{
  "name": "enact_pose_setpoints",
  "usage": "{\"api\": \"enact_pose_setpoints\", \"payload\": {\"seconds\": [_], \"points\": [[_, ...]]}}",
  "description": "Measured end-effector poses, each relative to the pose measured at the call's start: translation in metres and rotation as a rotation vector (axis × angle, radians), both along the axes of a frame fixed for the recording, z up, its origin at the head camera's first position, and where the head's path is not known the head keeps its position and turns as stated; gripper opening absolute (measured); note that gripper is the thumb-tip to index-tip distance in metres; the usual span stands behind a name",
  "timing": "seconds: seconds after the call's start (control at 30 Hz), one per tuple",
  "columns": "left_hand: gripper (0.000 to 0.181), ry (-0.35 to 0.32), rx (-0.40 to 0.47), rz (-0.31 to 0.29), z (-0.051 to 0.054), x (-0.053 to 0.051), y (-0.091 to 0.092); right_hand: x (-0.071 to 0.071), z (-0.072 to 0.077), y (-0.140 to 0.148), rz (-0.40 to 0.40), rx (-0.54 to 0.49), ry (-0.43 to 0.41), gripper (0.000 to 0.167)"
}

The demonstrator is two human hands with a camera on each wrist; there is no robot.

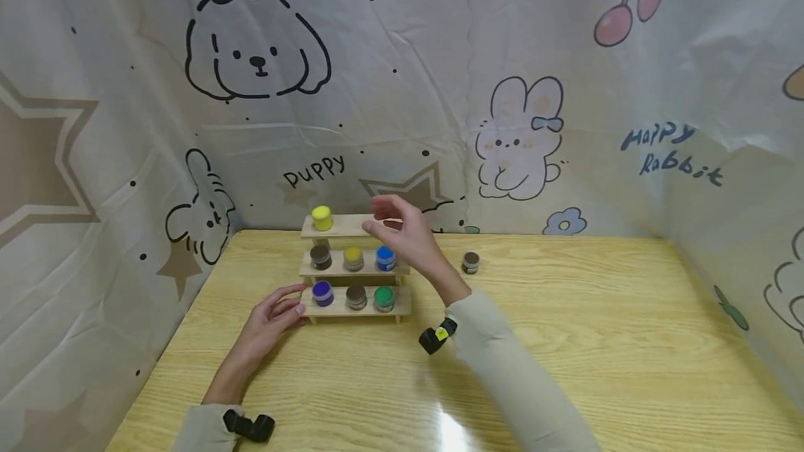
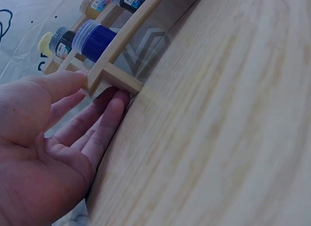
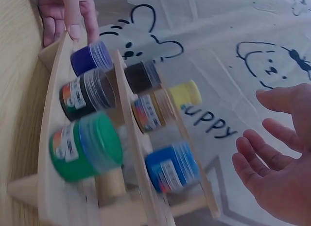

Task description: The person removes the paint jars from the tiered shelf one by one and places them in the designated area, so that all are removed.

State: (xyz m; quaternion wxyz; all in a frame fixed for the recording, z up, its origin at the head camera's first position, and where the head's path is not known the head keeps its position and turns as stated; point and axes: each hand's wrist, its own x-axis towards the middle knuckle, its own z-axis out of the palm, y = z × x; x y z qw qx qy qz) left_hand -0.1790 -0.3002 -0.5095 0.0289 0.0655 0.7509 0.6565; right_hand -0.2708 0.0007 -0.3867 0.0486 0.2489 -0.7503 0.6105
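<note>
A three-tier wooden rack (image 1: pixel 349 227) stands at the back of the table, carrying several small paint jars. On its top tier, a yellow jar (image 1: pixel 322 217) sits at the left end. Dark, ochre and blue (image 1: pixel 386 258) jars line the middle tier; purple (image 1: pixel 323 293), dark and green (image 1: pixel 384 298) ones line the lowest. My left hand (image 1: pixel 269 323) holds the left end of the lowest tier, thumb at the corner and fingers by the leg (image 2: pixel 121 78). Above the right end of the top tier is my right hand (image 1: pixel 405 232), fingers loosely bent, nothing in it and apart from the jars (image 3: pixel 172 167).
A single dark-lidded jar (image 1: pixel 470 262) stands on the wooden table (image 1: pixel 565 340), to the right of the rack. Behind the table hangs a pale cloth (image 1: pixel 402 89) printed with cartoon animals, and it also closes off both sides.
</note>
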Motion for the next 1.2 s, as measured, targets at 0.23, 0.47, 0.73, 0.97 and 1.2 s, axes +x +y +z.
{"api": "enact_pose_setpoints", "payload": {"seconds": [0.23, 0.47, 0.73, 0.97, 1.2], "points": [[0.048, -0.013, 0.003, 0.008, -0.001, 0.003, 0.0, -0.011, 0.002, -0.032, 0.008, 0.028, -0.044, 0.044], [0.048, -0.018, 0.004, 0.016, -0.004, 0.006, -0.002, -0.021, 0.0, -0.06, 0.001, 0.033, -0.099, 0.043], [0.048, -0.017, 0.003, 0.019, -0.005, 0.004, -0.004, -0.029, -0.004, -0.083, -0.019, 0.126, -0.121, 0.048], [0.047, -0.019, 0.019, 0.011, -0.003, 0.002, -0.004, -0.035, -0.01, -0.093, -0.057, 0.175, -0.119, 0.046], [0.047, -0.008, 0.039, -0.001, -0.001, -0.001, -0.001, -0.037, -0.009, -0.097, -0.09, 0.225, -0.101, 0.04]]}}
